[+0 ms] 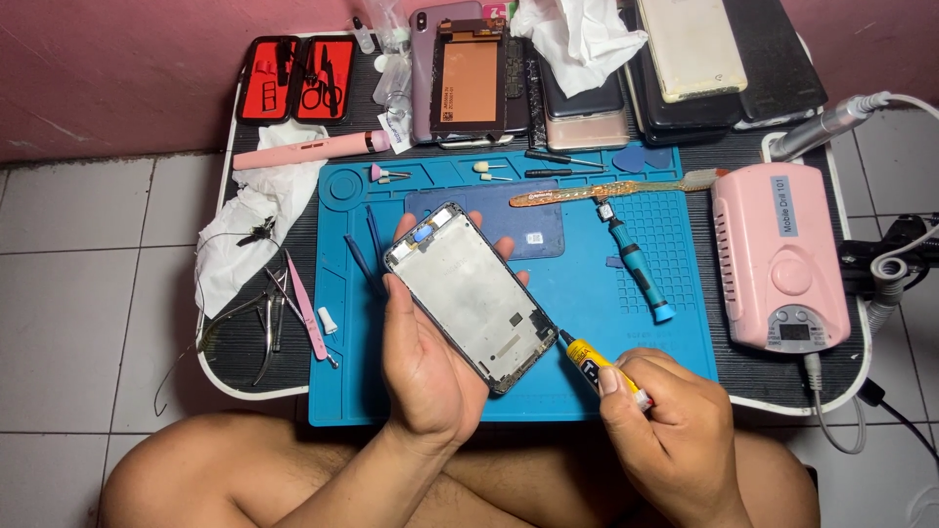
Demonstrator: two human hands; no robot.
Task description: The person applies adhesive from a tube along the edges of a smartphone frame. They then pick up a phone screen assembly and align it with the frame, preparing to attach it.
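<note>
The left hand [425, 367] is cradling a bare phone frame [471, 296] from below, fingers curling round its edges, holding it tilted above the blue work mat [587, 372]. The right hand [675, 430] is gripping a yellow glue tube [597, 364], its dark nozzle touching the frame's lower right edge. Crowding the mat just beyond the frame are a dark blue back cover [533, 235], a blue-handled screwdriver [636, 269] and a toothbrush [616, 191] — none touching the frame. Left of the mat, pink tweezers [305, 303] and nippers [269, 323] are lying near crumpled tissue [245, 225]. On the desk's right side a pink drill unit [778, 259] is sitting — stacked phones [685, 68] behind it.
</note>
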